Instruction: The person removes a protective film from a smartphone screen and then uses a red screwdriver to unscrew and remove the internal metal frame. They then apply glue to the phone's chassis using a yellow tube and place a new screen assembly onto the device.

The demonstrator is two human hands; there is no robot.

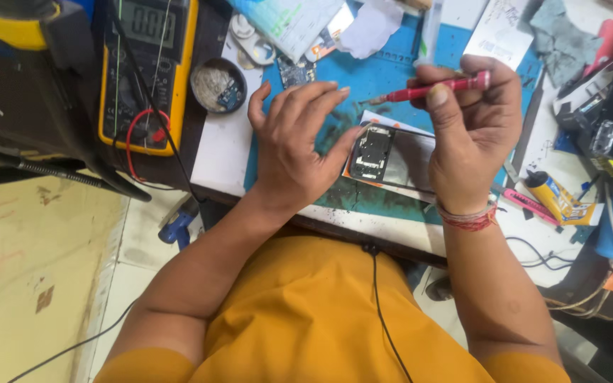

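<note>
Hands point(296, 149) point(473, 135) partly hide opened phone point(384, 157), apparently beside multimeter point(147, 67).

Phone point(384, 157) partly behind hands

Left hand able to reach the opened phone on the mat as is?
Probably yes: the left hand already rests beside the opened phone, thumb at its edge, nothing between them; the right hand holds a red screwdriver above it.
</note>
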